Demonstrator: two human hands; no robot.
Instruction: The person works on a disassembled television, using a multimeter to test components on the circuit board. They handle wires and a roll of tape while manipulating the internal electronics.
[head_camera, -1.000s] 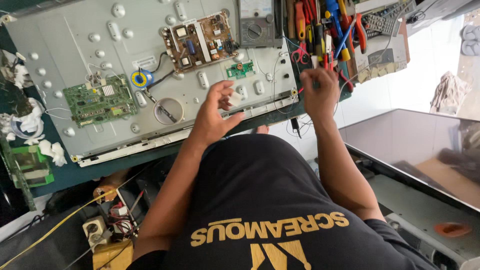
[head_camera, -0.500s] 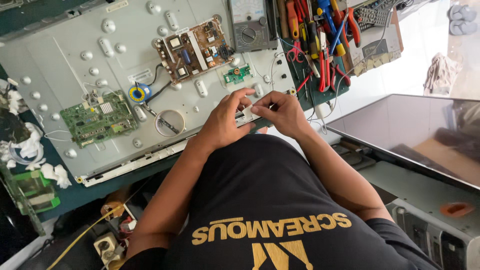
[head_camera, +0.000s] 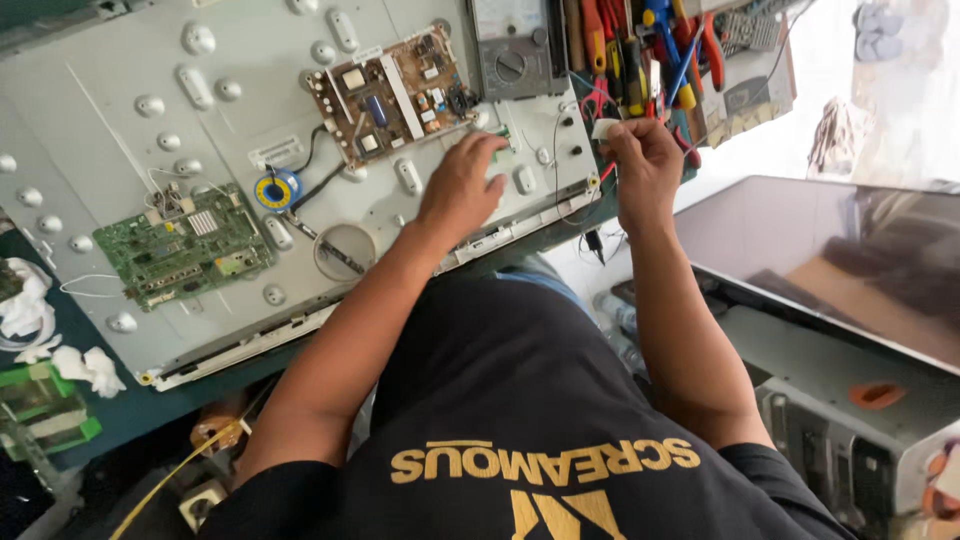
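Note:
A large grey metal back panel (head_camera: 120, 150) of a flat screen lies on the bench. My left hand (head_camera: 462, 188) rests flat on it, fingers apart, its fingertips over a small green circuit board (head_camera: 503, 152) that is mostly hidden. My right hand (head_camera: 642, 165) hovers just past the panel's right edge and pinches a small white piece (head_camera: 605, 128) between thumb and fingers. A brown power board (head_camera: 390, 95) is mounted just left of my left hand. A green main board (head_camera: 185, 250) sits farther left.
A grey multimeter (head_camera: 515, 50) and a heap of pliers and screwdrivers (head_camera: 650, 40) lie beyond my hands. A blue and yellow spool (head_camera: 275, 190) sits on the panel. A dark glossy screen (head_camera: 830, 260) leans at the right. White tissues (head_camera: 90, 365) lie at the left.
Half a second ago both hands met at the panel's near edge. They have parted: the right moved right and away with the white piece, the left slid up onto the small green board.

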